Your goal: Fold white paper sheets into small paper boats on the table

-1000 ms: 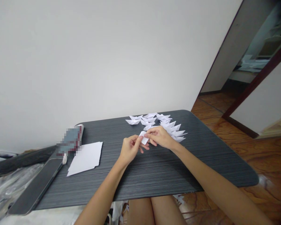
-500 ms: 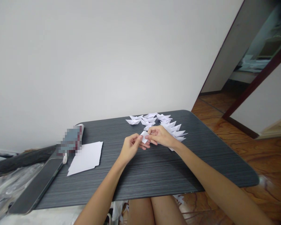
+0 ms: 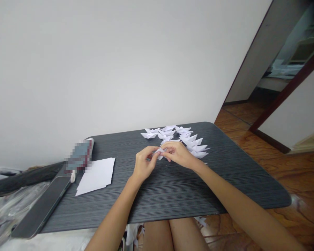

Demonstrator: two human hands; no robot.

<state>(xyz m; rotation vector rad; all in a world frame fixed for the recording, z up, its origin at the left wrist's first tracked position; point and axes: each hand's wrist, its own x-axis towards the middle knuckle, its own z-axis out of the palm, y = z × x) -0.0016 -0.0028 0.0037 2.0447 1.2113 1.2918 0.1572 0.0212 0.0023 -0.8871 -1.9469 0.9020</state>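
The paper [image 3: 160, 157], below the middle of the frame, is pinched on its left by the left hand [image 3: 143, 163] and on its right by the right hand [image 3: 180, 154], both just as near, its long way too hidden to tell.

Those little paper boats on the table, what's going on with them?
Somebody's left hand and right hand are pinching a small folded white paper above the dark table. The fingers partly hide it, so its full shape is hard to tell. The paper boats are bunched together beyond the hands and to the right. Flat white paper lies off to the left.
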